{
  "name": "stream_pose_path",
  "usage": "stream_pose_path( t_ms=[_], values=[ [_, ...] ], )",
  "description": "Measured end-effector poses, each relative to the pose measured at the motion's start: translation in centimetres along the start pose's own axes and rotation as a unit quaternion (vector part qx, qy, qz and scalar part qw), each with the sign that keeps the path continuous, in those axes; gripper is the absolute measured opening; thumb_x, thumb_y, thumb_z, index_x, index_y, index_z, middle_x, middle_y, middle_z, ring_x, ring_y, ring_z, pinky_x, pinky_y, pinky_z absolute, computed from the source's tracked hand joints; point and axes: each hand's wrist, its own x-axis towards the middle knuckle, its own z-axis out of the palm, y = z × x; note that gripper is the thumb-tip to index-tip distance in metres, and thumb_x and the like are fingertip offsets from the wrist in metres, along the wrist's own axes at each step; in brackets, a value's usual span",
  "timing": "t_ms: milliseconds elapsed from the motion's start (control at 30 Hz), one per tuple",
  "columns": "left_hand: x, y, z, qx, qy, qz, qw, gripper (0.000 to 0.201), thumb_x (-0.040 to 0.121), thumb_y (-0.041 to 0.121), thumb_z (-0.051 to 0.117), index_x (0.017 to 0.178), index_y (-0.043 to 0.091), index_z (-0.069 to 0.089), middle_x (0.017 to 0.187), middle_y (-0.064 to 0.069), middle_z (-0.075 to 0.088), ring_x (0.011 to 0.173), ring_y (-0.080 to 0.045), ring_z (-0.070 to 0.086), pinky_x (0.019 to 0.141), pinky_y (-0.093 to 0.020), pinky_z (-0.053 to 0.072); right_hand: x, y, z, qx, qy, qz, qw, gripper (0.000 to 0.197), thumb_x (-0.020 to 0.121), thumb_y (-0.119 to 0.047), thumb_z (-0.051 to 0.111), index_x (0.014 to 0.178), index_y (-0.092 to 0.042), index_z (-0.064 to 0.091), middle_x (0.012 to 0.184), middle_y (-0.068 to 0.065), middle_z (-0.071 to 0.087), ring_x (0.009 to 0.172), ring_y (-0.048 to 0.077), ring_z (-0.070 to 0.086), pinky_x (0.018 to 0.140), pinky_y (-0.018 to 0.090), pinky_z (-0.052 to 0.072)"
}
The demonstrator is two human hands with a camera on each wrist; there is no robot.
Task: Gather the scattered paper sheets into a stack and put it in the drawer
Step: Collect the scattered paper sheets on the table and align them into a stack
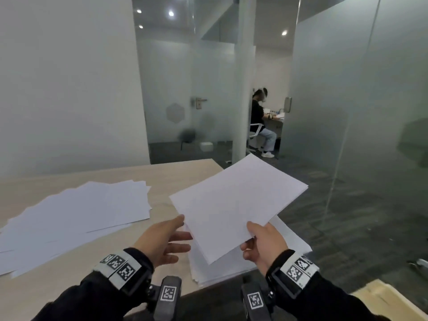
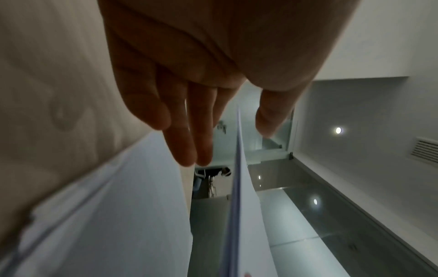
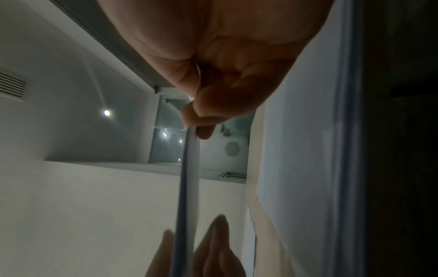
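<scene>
1. The right hand (image 1: 264,244) holds a thin sheaf (image 1: 238,205) of white sheets in the air at about 5 o'clock of the head view. Its grip pinches the sheaf's near corner, thumb on top and fingers curled beneath; the right wrist view shows the paper edge (image 3: 187,178) clamped between thumb and fingers (image 3: 206,120).
2. The left hand (image 1: 164,242) is at 6 o'clock, just left of the sheaf. Its grip is spread, the fingers straight and apart, holding nothing. The thumb tip reaches the sheaf's left edge; whether it touches, I cannot tell. In the left wrist view the sheaf's edge (image 2: 239,187) runs between the thumb and the fingers (image 2: 189,142), which are not pressed onto it.
3. The sheaf tilts up and away toward 1 o'clock, its far corner past the bench (image 1: 176,179) edge.
4. Under the sheaf, on the bench's near right corner, lies a stack (image 1: 208,272) of white sheets, its edges roughly squared.
5. At 9 o'clock a loose spread (image 1: 76,212) of sheets lies fanned and overlapping on the bench, well apart from the stack.
6. At 4 o'clock, low in the corner, a pale wooden edge (image 1: 384,300) shows; I cannot tell whether it is the drawer.
7. At 12 o'clock, beyond frosted glass walls (image 1: 335,100), a seated person (image 1: 261,121) works at another desk.
</scene>
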Motion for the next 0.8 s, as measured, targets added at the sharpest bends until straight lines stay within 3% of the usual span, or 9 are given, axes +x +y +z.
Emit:
stream_pose_path(
  t_ms=[133, 267, 333, 400, 433, 567, 667, 733, 800],
  values=[
    [1.5, -1.6, 2.6, 0.077, -0.003, 0.012, 0.997, 0.018, 0.093, 0.008, 0.059, 0.109, 0.003, 0.067, 0.085, -0.014, 0.074, 0.054, -0.021, 0.062, 0.046, -0.022, 0.034, -0.9, 1.6, -0.9, -0.008, -0.005, 0.043, 0.999, 0.021, 0.098, -0.017, 0.055, 0.112, -0.002, 0.052, 0.080, 0.015, 0.059, 0.047, 0.022, 0.058, 0.038, 0.026, 0.044],
    [2.4, -2.1, 2.6, 0.144, 0.012, -0.018, 0.989, 0.009, 0.090, 0.004, 0.060, 0.094, 0.004, 0.067, 0.070, -0.010, 0.069, 0.052, -0.023, 0.062, 0.042, -0.019, 0.037, -1.6, 1.6, -2.5, -0.092, -0.033, 0.103, 0.990, 0.037, 0.098, -0.037, 0.054, 0.112, -0.004, 0.057, 0.082, 0.016, 0.072, 0.045, 0.019, 0.058, 0.035, 0.021, 0.039],
    [2.8, -2.4, 2.3, 0.151, 0.012, -0.039, 0.988, 0.010, 0.087, 0.002, 0.061, 0.095, -0.002, 0.067, 0.071, -0.019, 0.068, 0.051, -0.027, 0.061, 0.043, -0.023, 0.040, -2.0, 1.2, -3.4, -0.150, -0.048, 0.125, 0.980, 0.048, 0.097, -0.047, 0.049, 0.108, -0.002, 0.062, 0.076, 0.014, 0.073, 0.042, 0.016, 0.053, 0.035, 0.018, 0.031],
    [3.1, -2.6, 2.0, 0.165, -0.001, -0.057, 0.985, 0.023, 0.085, 0.005, 0.062, 0.105, -0.005, 0.065, 0.082, -0.032, 0.068, 0.048, -0.027, 0.057, 0.048, -0.026, 0.040, -2.3, 0.9, -4.1, -0.197, -0.068, 0.127, 0.970, 0.055, 0.096, -0.052, 0.047, 0.099, 0.000, 0.066, 0.070, 0.014, 0.071, 0.039, 0.015, 0.048, 0.036, 0.018, 0.025],
    [3.0, -2.5, 1.9, 0.170, -0.005, -0.064, 0.983, 0.026, 0.084, 0.007, 0.063, 0.107, -0.004, 0.065, 0.085, -0.033, 0.069, 0.048, -0.027, 0.057, 0.049, -0.026, 0.040, -2.4, 0.8, -4.4, -0.212, -0.083, 0.124, 0.966, 0.056, 0.096, -0.053, 0.047, 0.093, 0.000, 0.068, 0.067, 0.014, 0.069, 0.037, 0.015, 0.045, 0.037, 0.018, 0.022],
    [2.7, -2.3, 1.5, 0.166, 0.000, -0.069, 0.984, 0.017, 0.091, 0.016, 0.065, 0.101, 0.002, 0.065, 0.077, -0.016, 0.064, 0.046, -0.022, 0.054, 0.044, -0.021, 0.037, -2.9, 0.7, -4.4, -0.224, -0.160, 0.116, 0.954, 0.052, 0.096, -0.048, 0.047, 0.075, -0.007, 0.071, 0.055, 0.012, 0.059, 0.032, 0.014, 0.031, 0.041, 0.020, 0.014],
    [2.2, -2.2, 0.3, 0.192, 0.022, -0.027, 0.981, 0.015, 0.094, 0.029, 0.065, 0.094, 0.015, 0.067, 0.086, -0.007, 0.067, 0.050, -0.017, 0.055, 0.041, -0.019, 0.037, -2.8, 0.8, -3.3, -0.176, -0.164, 0.091, 0.966, 0.044, 0.096, -0.041, 0.048, 0.076, -0.008, 0.068, 0.055, 0.011, 0.054, 0.034, 0.015, 0.028, 0.050, 0.028, 0.008],
    [1.8, -2.3, -1.0, 0.189, 0.043, 0.002, 0.981, 0.007, 0.094, 0.034, 0.064, 0.096, 0.028, 0.063, 0.096, -0.003, 0.069, 0.058, -0.015, 0.056, 0.043, -0.018, 0.037, -2.3, 0.7, -2.0, -0.145, -0.145, 0.072, 0.976, 0.038, 0.097, -0.037, 0.049, 0.081, -0.007, 0.066, 0.057, 0.010, 0.054, 0.036, 0.015, 0.029, 0.050, 0.026, 0.009],
    [1.5, -2.5, -2.9, 0.157, 0.052, 0.020, 0.986, 0.013, 0.094, 0.037, 0.064, 0.104, 0.030, 0.065, 0.099, -0.002, 0.070, 0.064, -0.015, 0.060, 0.046, -0.019, 0.037, -1.8, 0.8, -0.2, -0.123, -0.138, 0.061, 0.981, 0.034, 0.097, -0.033, 0.049, 0.086, -0.005, 0.065, 0.058, 0.008, 0.054, 0.038, 0.015, 0.032, 0.048, 0.024, 0.012]
  ],
)
